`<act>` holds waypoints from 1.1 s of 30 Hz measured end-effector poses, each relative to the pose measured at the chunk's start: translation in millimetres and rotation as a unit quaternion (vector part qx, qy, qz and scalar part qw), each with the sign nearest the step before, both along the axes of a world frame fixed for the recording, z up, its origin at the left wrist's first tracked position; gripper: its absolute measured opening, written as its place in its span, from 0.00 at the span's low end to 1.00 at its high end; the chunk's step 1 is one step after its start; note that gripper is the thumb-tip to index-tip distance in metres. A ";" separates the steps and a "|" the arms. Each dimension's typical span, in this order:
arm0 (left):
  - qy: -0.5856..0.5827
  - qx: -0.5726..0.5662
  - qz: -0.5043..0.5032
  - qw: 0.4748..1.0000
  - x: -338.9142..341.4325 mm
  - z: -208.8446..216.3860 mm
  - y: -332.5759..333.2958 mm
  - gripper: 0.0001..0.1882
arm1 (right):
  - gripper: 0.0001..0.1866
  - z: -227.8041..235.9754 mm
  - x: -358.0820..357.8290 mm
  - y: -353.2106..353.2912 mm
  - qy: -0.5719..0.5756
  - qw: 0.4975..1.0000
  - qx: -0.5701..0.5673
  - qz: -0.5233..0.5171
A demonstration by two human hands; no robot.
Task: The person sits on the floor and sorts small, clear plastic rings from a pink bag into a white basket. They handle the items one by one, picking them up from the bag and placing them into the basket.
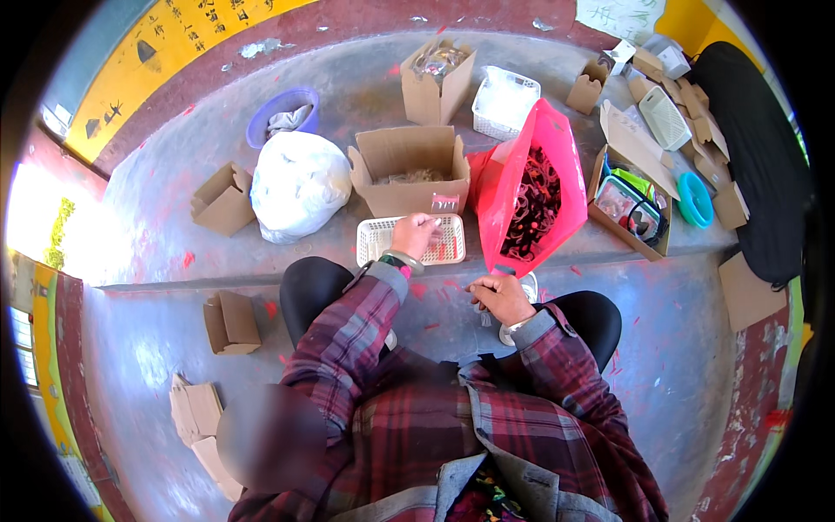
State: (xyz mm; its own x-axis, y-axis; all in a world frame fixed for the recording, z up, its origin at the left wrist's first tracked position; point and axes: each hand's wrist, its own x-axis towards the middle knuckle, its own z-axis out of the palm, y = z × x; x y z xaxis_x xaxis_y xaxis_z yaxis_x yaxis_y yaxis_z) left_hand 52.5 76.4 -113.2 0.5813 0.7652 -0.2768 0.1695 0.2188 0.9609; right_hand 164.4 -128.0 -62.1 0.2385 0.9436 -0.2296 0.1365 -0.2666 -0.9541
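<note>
While the left hand (415,233) pinches a small clear packet (444,204) above the white plastic mesh tray (372,241) at centre frame, the right hand (499,297) rests loosely curled, seemingly empty, just below the pink plastic bag (515,174).

Bright daylight floods the scene, strongest at the left edge, where the concrete floor (148,217) washes out in white glare. Colours are saturated and shadows soft and short. Fisheye distortion bends straight lines toward the black circular rim. A smeared, blurred patch sits at the lower left; small details stay soft.
</note>
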 end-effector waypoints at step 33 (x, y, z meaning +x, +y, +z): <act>-0.087 -0.144 -0.082 0.982 -36.7 40.2 -107.3 0.09 | 0.14 8.0 -1.2 -2.5 0.083 0.989 -0.106 0.063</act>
